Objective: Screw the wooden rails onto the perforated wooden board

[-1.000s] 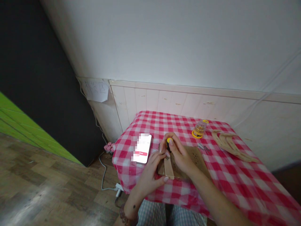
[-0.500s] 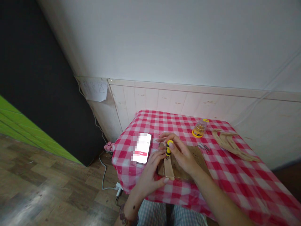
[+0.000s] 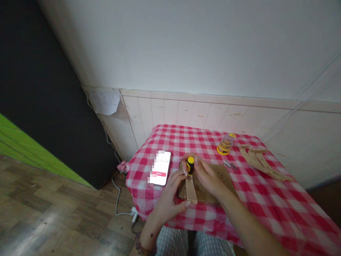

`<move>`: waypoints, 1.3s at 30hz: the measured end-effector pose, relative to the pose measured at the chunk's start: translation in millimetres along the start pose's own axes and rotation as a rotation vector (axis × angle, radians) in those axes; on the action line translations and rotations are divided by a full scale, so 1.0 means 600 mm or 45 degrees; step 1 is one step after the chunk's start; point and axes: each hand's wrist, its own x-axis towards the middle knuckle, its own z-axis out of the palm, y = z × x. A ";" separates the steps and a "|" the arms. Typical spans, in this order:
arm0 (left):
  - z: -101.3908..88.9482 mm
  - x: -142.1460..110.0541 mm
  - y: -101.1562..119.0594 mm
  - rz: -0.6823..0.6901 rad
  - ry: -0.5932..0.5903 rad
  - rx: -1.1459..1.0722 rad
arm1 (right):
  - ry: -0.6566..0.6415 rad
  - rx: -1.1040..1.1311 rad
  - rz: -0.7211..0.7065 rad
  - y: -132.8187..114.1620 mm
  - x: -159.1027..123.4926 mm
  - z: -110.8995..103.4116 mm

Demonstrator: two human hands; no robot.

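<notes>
A short screwdriver (image 3: pixel 190 166) with a yellow and black handle stands nearly upright over the far part of a pale wooden strip (image 3: pixel 191 192). My right hand (image 3: pixel 207 174) grips its handle between thumb and fingers; some fingertips are hidden behind it. With its thumb at the near end of the strip and its fingers along the far left side, my left hand (image 3: pixel 170 190) holds the strip down. Under the strip lies a brown board (image 3: pixel 222 181) dotted with small dark marks. Whatever the tip touches is too small to make out.
A phone (image 3: pixel 161 169) with a lit screen lies left of my left hand. Beyond the board are a clear, yellow-based bit case (image 3: pixel 226 144), small metal pieces (image 3: pixel 231 165) and curved wooden parts (image 3: pixel 261 161). A checked cloth (image 3: pixel 183 137) covers the table against the wall.
My right fingers have curled lower around the screwdriver, and its handle has come more upright. My left hand stays on the strip. The view has shifted slightly.
</notes>
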 end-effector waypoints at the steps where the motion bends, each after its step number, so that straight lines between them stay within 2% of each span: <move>1: 0.000 0.000 0.000 0.004 -0.004 0.001 | 0.020 0.010 -0.006 -0.001 -0.002 -0.002; 6: -0.003 0.005 0.006 0.046 -0.003 -0.021 | 0.131 0.073 -0.060 -0.011 -0.004 0.004; 12: -0.002 0.005 0.006 0.031 -0.001 -0.033 | 0.122 0.214 -0.088 -0.001 0.002 0.018; 15: -0.001 0.003 0.004 0.017 0.006 -0.035 | 0.095 0.235 -0.044 0.003 0.004 0.017; 19: 0.000 0.001 0.002 0.028 0.007 -0.034 | 0.064 0.142 0.009 0.003 0.000 0.005; 24: 0.000 0.000 -0.002 0.050 0.008 -0.020 | 0.000 0.021 -0.067 0.002 -0.008 -0.008; 28: 0.001 0.000 -0.003 0.045 0.017 -0.036 | 0.107 -0.030 -0.125 -0.003 -0.008 -0.001; 32: 0.001 0.002 0.001 0.048 0.013 -0.047 | 0.190 0.117 -0.239 -0.004 -0.005 0.016; 35: 0.000 0.004 0.004 0.053 0.017 -0.044 | 0.150 0.226 -0.197 -0.005 -0.004 0.024; 39: -0.002 0.004 0.006 0.034 -0.001 -0.038 | 0.095 0.230 -0.179 -0.006 -0.006 0.024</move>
